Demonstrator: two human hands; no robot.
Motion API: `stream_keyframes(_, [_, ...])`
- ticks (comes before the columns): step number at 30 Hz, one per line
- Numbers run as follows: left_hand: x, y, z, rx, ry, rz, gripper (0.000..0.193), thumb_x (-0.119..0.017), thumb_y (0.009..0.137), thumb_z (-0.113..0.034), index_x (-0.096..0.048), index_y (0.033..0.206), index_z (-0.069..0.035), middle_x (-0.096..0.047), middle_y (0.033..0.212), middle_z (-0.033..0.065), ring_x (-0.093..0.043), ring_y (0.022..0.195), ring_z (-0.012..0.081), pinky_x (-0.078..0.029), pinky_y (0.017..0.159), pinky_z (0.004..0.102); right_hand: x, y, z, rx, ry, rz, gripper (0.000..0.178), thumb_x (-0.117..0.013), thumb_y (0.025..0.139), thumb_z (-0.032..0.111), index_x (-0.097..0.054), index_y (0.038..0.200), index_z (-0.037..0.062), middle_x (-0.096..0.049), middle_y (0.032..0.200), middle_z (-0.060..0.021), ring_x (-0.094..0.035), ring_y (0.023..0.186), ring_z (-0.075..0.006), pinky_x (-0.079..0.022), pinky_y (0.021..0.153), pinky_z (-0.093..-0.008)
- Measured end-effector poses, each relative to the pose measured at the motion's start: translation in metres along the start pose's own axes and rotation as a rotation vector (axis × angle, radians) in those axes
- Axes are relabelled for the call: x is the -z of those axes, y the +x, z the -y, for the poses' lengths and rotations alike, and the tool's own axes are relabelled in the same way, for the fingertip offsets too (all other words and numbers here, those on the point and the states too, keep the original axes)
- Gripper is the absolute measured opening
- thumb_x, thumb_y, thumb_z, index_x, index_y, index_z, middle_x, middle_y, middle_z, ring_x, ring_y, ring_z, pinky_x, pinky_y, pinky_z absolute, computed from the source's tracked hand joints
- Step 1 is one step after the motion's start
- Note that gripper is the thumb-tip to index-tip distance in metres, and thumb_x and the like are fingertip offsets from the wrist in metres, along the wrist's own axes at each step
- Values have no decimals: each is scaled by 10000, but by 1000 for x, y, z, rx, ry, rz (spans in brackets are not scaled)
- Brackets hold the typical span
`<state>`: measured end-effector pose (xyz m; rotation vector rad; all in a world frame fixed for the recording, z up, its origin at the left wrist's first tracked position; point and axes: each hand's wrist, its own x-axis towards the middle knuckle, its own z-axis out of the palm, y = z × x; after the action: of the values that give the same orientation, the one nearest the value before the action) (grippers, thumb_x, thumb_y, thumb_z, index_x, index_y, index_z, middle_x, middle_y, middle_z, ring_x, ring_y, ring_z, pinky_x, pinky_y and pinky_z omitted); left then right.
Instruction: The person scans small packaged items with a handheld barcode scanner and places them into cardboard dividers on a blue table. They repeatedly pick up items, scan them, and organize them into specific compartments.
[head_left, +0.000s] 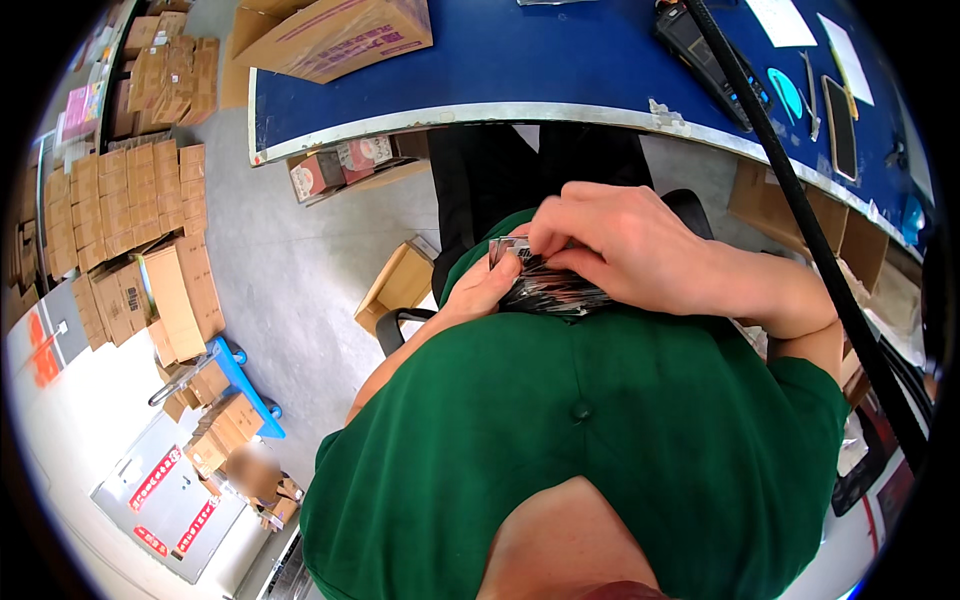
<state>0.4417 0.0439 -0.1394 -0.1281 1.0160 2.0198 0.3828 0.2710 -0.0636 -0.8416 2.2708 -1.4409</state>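
Observation:
Close against the green shirt I hold a stack of thin, dark and silvery printed pieces, either cards or flat packets. My left hand is closed round its left side, the thumb lying on the top edge. My right hand reaches over from the right, with thumb and fingers pinched together at the top of the stack. What exactly sits between those fingertips is partly hidden. Both hands are over my lap, just short of the blue table's near edge.
An open cardboard box stands on the table's left. A handheld scanner, a phone and papers lie at right, behind a black pole. Stacked cartons and a blue trolley are left; an open carton sits below.

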Motion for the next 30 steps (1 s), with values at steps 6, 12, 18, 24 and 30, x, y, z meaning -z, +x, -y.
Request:
stream_keyframes(6, [-4, 1, -4, 6, -5, 27, 761, -542, 976, -505, -301, 1496, -5, -525, 1352, 118, -522, 1242, 212, -389, 1076, 369, 15, 5, 3, -321, 366, 94, 98, -682, 856, -12, -663, 947, 19, -681, 833, -49, -648, 780, -116, -492, 662, -257])
stream_keyframes(12, [-3, 4, -4, -3, -8, 39, 756, -526, 980, -518, -307, 1493, -8, -535, 1343, 128, -535, 1231, 218, -406, 1065, 373, 19, 7, 0, -325, 442, 80, 58, -659, 878, -22, -665, 933, -6, -685, 848, -51, -643, 781, -98, -487, 657, -247])
stream_keyframes(18, [-2, 5, -4, -19, -13, 39, 752, -509, 983, -532, -313, 1490, -11, -545, 1334, 137, -548, 1221, 224, -422, 1054, 376, 11, 1, -5, -88, 183, -24, 106, -689, 822, -44, -666, 914, 4, -624, 834, -69, -638, 729, -205, -476, 607, -296])
stream_keyframes(24, [-5, 7, -5, -20, 9, 29, 743, -479, 993, -545, -317, 1488, -14, -541, 1338, 126, -534, 1230, 207, -410, 1059, 364, 12, 5, -7, 17, 114, 57, 92, -694, 792, -54, -662, 864, -7, -630, 814, -92, -654, 740, -248, -511, 635, -342])
stream_keyframes(30, [-3, 5, -2, -1, 31, -7, 719, -455, 1006, -536, -318, 1486, -17, -532, 1344, 112, -516, 1239, 191, -393, 1068, 353, 20, 8, -8, -21, 80, 83, 94, -701, 775, -28, -667, 856, 3, -631, 809, -98, -654, 756, -291, -517, 659, -363])
